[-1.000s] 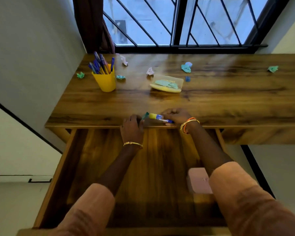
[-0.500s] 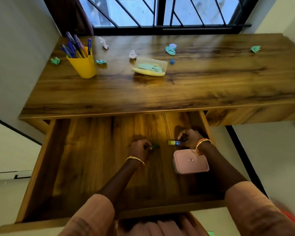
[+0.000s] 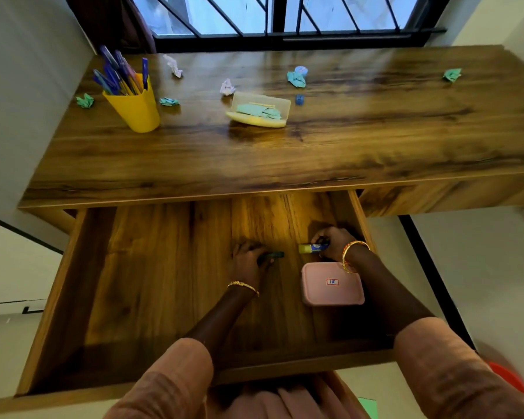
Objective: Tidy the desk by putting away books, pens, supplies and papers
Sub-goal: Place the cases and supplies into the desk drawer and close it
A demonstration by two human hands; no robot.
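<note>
While both hands pinch items in the drawer point(image 3: 170, 267), a pink box point(image 3: 332, 284) sits beside.

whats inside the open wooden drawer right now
In the open wooden drawer lie a closed pink rectangular box, a dark green marker in the left hand and a yellow-and-blue glue stick in the right hand. The box's contents are hidden.

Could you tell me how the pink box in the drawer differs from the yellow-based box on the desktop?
The pink box lies in the open drawer beside the right hand; the yellow-based box sits on the desktop. The pink box is opaque with a small red-edged label; the yellow-based box has a translucent cover showing green paper inside. Both are small rounded rectangular containers with lids on.
</note>
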